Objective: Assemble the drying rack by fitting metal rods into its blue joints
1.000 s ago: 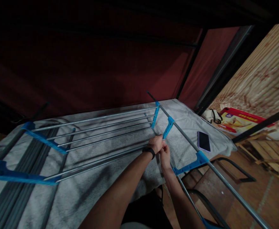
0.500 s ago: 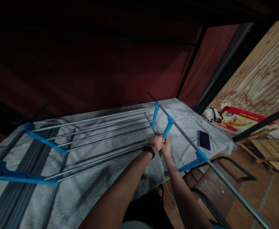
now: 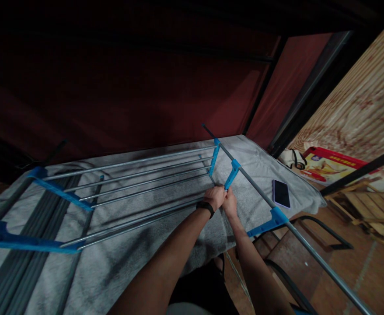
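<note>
Two hands in view, left hand (image 3: 215, 196) and right hand (image 3: 230, 202), both closed at the foot of one blue connector (image 3: 232, 173). One black wristband (image 3: 205, 206), on the left wrist. Blue plastic brackets on the rack: five counted in all, though the dim light may hide another. One long grey pole (image 3: 277, 214). One grey towel (image 3: 120, 258) under the rack. One phone (image 3: 281, 193) on it. One red box (image 3: 333, 165) on the floor at right.

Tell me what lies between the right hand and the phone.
Head view: between right hand and dark phone runs one grey metal rack tube, over bare grey blanket.
</note>
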Tool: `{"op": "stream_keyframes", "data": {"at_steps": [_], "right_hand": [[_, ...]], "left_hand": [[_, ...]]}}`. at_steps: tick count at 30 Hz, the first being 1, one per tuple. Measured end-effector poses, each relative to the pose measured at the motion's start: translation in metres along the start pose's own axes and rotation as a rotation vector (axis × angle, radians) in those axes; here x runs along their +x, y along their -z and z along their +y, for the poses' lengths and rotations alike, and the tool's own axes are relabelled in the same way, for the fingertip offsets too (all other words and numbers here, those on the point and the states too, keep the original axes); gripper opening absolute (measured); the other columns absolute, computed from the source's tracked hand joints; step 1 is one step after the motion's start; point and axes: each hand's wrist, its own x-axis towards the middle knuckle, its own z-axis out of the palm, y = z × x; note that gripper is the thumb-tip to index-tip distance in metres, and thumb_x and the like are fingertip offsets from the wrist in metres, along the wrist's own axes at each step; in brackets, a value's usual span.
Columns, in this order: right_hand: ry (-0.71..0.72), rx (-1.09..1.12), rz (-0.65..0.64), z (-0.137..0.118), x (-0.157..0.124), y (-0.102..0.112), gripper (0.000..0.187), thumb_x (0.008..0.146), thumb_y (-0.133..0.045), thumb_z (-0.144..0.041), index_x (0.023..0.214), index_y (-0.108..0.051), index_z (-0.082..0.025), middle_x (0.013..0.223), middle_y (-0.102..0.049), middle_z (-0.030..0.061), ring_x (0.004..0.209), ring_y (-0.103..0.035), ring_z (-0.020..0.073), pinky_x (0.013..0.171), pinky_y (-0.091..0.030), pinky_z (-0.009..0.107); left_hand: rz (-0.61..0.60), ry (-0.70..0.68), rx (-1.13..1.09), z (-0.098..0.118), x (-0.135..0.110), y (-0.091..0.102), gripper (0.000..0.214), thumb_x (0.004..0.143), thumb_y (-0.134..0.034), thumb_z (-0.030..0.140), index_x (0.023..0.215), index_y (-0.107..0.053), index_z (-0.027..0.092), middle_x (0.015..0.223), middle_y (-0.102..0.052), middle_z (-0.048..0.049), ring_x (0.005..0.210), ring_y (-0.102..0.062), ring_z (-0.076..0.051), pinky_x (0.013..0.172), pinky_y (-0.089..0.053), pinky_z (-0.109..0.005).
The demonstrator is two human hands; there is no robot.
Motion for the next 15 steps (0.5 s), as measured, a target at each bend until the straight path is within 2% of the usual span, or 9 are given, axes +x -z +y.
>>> {"op": "stream_keyframes", "data": {"at_steps": [7,11,13,15], "right_hand": [[-0.012,0.024,0.0,0.002,0.0,0.001,0.023,0.085,-0.045,-0.032,0.098,-0.06,-0.022,0.074,-0.064,0.0034,0.067,-0.055,0.0207,0.063,-0.039,0.03],[-0.027,0.073,-0.011,0.005,0.002,0.001,0.023,0.081,-0.046,-0.03,0.096,-0.062,-0.022,0.074,-0.065,0.0036,0.069,-0.056,0.0216,0.069,-0.044,0.032],[-0.04,0.098,-0.017,0.006,0.001,0.0,0.026,0.081,-0.046,-0.031,0.099,-0.062,-0.021,0.079,-0.067,0.0053,0.074,-0.058,0.0229,0.075,-0.047,0.034],[-0.048,0.147,-0.001,0.008,-0.004,-0.001,0.034,0.083,-0.047,-0.035,0.11,-0.062,-0.019,0.096,-0.071,0.0093,0.087,-0.063,0.0247,0.085,-0.049,0.037]], "left_hand": [[0.013,-0.032,0.037,0.0,-0.006,-0.003,0.036,0.106,-0.04,0.035,0.128,-0.059,0.014,0.114,-0.075,-0.0188,0.113,-0.072,-0.029,0.093,-0.053,-0.037],[0.034,-0.057,0.063,-0.004,-0.016,-0.005,0.034,0.107,-0.037,0.028,0.131,-0.057,0.014,0.117,-0.074,-0.018,0.114,-0.071,-0.029,0.096,-0.053,-0.04],[0.048,-0.07,0.072,-0.009,-0.024,-0.005,0.033,0.106,-0.036,0.023,0.132,-0.056,0.017,0.121,-0.073,-0.0159,0.115,-0.07,-0.028,0.097,-0.052,-0.039],[0.07,-0.088,0.088,-0.017,-0.033,-0.005,0.033,0.105,-0.036,0.019,0.131,-0.057,0.019,0.125,-0.071,-0.0144,0.116,-0.069,-0.026,0.097,-0.051,-0.037]]}}
